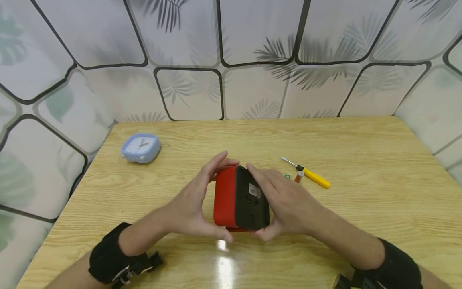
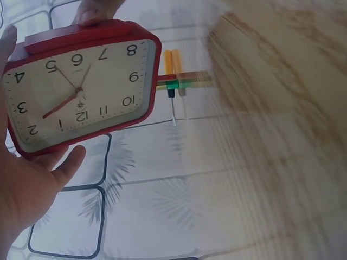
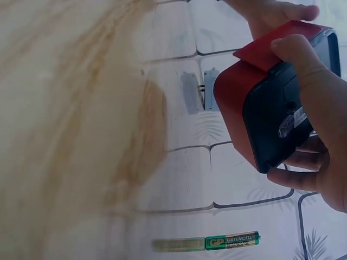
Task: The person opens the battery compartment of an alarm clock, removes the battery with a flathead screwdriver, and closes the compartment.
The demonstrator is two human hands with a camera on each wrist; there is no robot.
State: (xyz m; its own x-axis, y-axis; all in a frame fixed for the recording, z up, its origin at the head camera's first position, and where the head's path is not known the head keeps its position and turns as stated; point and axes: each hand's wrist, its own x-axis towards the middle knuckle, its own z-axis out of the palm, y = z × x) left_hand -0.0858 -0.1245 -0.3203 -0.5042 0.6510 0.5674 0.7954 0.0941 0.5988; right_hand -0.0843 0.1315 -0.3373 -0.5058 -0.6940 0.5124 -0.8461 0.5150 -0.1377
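Both hands hold a red alarm clock (image 1: 225,196), tilted, its black back (image 1: 249,204) turned to the right. My left hand (image 1: 193,204) spans the red side, fingers at the top and thumb near the lower edge. My right hand (image 1: 290,202) grips the back from the other side; in the right wrist view its thumb (image 3: 298,54) lies on the red strip along one edge. The white dial (image 2: 81,89) with black numerals faces the left wrist camera, and the clock is raised off the table.
A yellow-handled screwdriver (image 1: 314,176) lies right of the clock, beside a battery (image 1: 299,176) and a small green-ringed end (image 1: 287,176). A green GP battery (image 3: 232,240) shows in the right wrist view. A light blue clock (image 1: 141,147) stands at back left on the wooden table (image 1: 379,180).
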